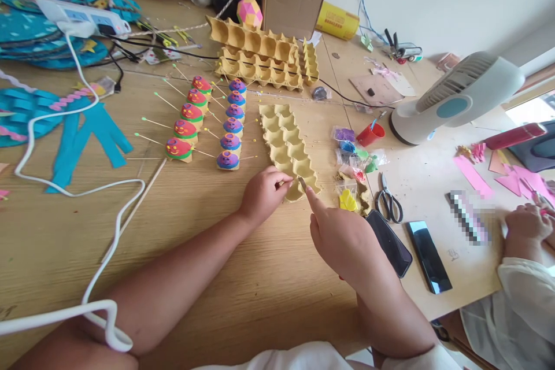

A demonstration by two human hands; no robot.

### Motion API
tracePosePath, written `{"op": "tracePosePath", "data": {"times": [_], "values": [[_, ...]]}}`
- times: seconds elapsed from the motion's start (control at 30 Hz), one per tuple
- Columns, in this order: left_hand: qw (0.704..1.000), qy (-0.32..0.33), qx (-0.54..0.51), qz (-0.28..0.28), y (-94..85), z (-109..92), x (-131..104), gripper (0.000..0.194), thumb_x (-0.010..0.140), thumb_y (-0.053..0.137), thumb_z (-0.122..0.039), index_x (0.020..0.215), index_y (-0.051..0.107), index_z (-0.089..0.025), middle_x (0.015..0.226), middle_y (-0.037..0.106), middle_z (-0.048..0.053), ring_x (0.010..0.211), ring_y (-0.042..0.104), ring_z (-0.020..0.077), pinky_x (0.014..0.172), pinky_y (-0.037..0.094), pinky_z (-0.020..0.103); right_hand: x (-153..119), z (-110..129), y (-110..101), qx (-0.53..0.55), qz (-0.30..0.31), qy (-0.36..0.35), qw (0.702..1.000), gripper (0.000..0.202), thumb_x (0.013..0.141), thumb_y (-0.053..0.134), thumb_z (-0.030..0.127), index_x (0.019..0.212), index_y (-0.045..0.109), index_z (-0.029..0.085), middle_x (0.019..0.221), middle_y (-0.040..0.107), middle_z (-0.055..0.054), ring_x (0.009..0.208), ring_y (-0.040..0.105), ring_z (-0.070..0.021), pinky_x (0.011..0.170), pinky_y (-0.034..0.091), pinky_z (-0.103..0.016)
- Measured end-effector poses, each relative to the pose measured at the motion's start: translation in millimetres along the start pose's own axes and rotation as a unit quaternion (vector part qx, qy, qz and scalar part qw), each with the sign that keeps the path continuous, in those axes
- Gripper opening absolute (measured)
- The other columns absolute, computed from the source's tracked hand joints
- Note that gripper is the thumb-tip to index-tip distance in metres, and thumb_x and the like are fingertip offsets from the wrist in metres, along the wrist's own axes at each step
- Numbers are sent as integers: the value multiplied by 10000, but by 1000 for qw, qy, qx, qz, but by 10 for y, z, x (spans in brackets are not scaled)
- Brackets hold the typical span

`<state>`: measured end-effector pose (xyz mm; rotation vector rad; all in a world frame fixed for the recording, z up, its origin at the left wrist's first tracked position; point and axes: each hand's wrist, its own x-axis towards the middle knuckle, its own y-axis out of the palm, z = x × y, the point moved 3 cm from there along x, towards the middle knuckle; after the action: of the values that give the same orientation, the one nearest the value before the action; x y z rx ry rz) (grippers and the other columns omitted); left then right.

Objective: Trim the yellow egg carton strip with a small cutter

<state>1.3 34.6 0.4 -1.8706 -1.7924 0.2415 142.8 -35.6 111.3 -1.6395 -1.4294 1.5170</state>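
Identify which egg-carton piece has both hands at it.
The long two-column piece just right of the blue-topped painted row; it alone has both the left hand and right hand at its near end.

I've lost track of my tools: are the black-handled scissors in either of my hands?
No, the black-handled scissors lie on the table, apart from the left hand and the right hand.

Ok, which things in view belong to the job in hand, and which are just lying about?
In the job:
- unpainted egg carton, left hand at its edge
- apparent blade in right hand
- probably the painted carton strips

Lying about:
- fan
- phones
- power strip
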Motion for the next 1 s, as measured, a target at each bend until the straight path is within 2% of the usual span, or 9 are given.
{"op": "tracePosePath", "data": {"times": [0.23,0.5,0.63,0.8,1.0], "values": [[1000,8,1,-3,-1,-7,0,132,872,648,-264,899,760,-201,846,688,34,682,602,131,656,470,258,7,-7,-31,10,28,4,1000,600,990,375,231,1577,254,198,648,668,0,548,606,-128,450,188,-280],[1000,5,1,-2,-3,-6,3,110,862,659,-237,893,758,-203,841,684,22,689,604,128,658,463,257,-31,-9,40,-11,-37,-11,999,606,968,398,219,1565,298,180,640,670,1,561,623,-143,461,167,-303],[1000,-2,-6,4,-9,-9,6,107,855,652,-219,883,753,-199,873,694,28,701,613,131,664,472,258,-69,-54,11,10,-42,-27,999,606,973,375,234,1570,282,187,651,675,8,567,617,-145,478,165,-309],[1000,1,-4,4,-9,-6,11,118,855,638,-213,878,752,-195,882,697,34,716,621,138,671,476,261,-48,-97,13,22,-46,-12,999,618,981,355,244,1585,221,237,650,676,20,533,589,-128,475,152,-300],[1000,-3,-1,5,-6,-6,7,114,860,654,-228,892,759,-197,864,690,22,690,607,124,664,464,256,-5,-73,63,16,-44,-17,999,590,985,348,251,1570,274,220,650,675,15,538,594,-132,472,156,-299]]}}
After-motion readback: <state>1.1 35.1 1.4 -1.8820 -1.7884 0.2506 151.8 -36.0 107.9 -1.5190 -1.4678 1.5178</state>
